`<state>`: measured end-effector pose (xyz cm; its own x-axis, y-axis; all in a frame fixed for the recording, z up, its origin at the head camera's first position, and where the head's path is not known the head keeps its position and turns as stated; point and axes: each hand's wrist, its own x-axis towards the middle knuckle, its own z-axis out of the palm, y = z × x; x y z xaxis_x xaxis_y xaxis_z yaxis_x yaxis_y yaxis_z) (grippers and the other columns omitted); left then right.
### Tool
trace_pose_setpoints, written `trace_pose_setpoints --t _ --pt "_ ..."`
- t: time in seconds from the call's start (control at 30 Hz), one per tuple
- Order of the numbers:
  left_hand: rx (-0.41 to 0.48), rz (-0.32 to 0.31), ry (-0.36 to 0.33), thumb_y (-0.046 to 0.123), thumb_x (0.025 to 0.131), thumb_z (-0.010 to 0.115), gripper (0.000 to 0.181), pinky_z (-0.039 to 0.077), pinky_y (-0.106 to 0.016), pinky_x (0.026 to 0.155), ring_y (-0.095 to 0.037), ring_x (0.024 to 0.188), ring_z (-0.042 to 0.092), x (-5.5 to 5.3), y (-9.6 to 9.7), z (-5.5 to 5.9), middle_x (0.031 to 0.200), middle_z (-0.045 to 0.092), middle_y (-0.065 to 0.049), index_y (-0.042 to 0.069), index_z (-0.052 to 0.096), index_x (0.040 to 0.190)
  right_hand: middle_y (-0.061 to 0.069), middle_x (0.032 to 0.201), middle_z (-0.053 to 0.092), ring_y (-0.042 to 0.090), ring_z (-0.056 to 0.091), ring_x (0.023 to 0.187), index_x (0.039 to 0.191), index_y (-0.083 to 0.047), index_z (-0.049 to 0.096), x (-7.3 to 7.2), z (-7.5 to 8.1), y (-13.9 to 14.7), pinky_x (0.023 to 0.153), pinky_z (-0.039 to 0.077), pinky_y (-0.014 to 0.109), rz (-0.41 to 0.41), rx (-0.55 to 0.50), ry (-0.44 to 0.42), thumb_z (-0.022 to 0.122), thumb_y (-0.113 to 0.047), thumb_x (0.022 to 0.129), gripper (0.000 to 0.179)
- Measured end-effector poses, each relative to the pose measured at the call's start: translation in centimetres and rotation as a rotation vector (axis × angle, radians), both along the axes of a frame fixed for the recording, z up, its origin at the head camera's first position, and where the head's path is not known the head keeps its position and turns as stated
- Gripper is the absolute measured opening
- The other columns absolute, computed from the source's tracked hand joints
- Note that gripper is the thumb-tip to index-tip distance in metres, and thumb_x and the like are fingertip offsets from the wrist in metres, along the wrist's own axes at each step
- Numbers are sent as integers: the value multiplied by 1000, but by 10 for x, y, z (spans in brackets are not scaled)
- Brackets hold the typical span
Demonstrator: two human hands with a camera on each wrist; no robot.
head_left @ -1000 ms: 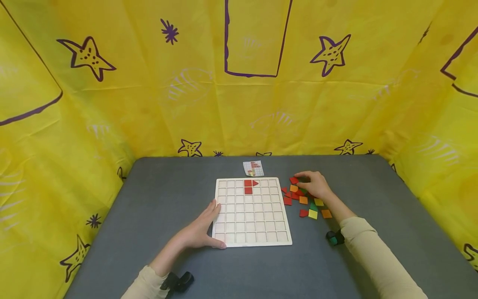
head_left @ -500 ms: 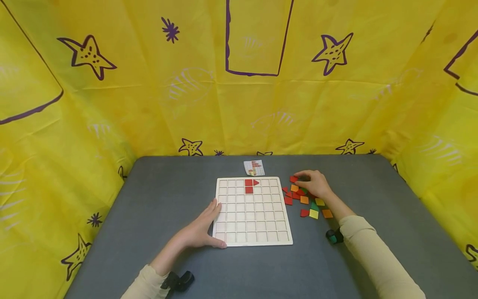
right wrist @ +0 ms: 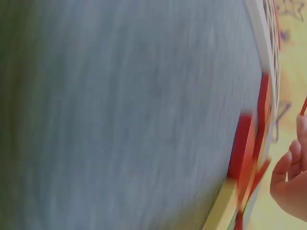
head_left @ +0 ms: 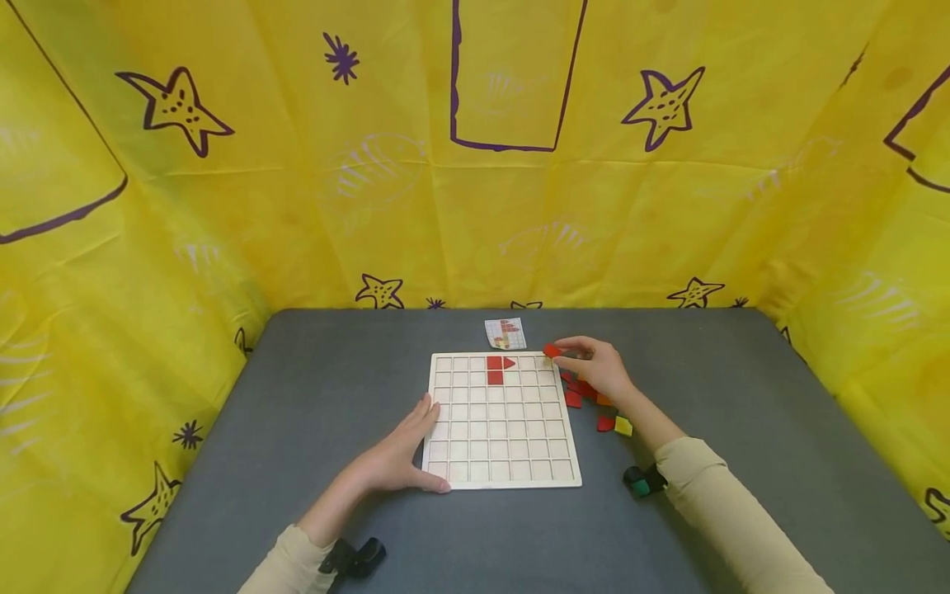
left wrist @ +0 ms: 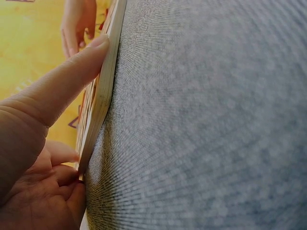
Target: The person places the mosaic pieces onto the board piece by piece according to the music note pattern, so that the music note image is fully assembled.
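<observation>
In the head view a pale wooden grid board (head_left: 477, 428) lies mid-table, with red tiles in its top rows: two squares (head_left: 495, 377) and a triangle (head_left: 508, 363). My left hand (head_left: 402, 450) rests against its near left corner. The left wrist view shows the thumb (left wrist: 72, 79) extended along the board's edge (left wrist: 101, 98). Over the board's far right corner, my right hand (head_left: 597, 368) pinches a red tile (head_left: 552, 351) between thumb and fingers. Only the red tile's edge (right wrist: 304, 106) shows in the right wrist view.
Right of the board lies a loose pile of red, orange and yellow tiles (head_left: 573, 399), partly hidden by my right hand. A small printed card (head_left: 505, 333) with a coloured grid pattern lies beyond the board. Yellow cloth (head_left: 475, 231) hangs around the grey table (head_left: 334, 363).
My right hand has lifted the red tile off the far side of the pile and moved left to the board's corner. The left hand and board keep their place.
</observation>
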<state>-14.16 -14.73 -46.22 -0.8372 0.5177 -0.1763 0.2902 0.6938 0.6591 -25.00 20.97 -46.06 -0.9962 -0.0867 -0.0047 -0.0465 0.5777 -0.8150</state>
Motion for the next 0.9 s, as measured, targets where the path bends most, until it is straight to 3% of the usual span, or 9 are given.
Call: trace_pose_setpoints --t 0.2,0.37,0.53,0.9 --pt "-7 9 -6 45 65 84 120 14 -54 114 -35 147 1 1 0 1 159 -1 -20 -1 14 150 0 86 65 20 47 75 104 -22 73 2 -7 -31 61 36 30 87 55 42 76 -35 79 28" --pt "-7 11 -6 46 65 84 120 15 -54 114 -36 146 2 1 0 0 158 -1 -21 -1 14 150 -4 91 70 19 49 83 97 -22 75 2 -10 -47 70 38 33 210 128 122 77 -27 80 18" --pt "-6 8 -10 46 65 84 120 15 -54 114 -36 146 1 1 0 -1 158 -1 -21 -1 14 150 -1 95 73 18 45 82 95 -17 77 2 -10 -54 70 35 32 299 180 212 76 -19 80 15" --pt "7 0 1 45 66 84 119 15 -54 114 -37 146 2 0 0 0 158 -1 -22 -3 14 150 -4 95 74 16 47 86 96 -17 78 7 -4 -53 69 39 30 329 218 221 73 -16 83 14"
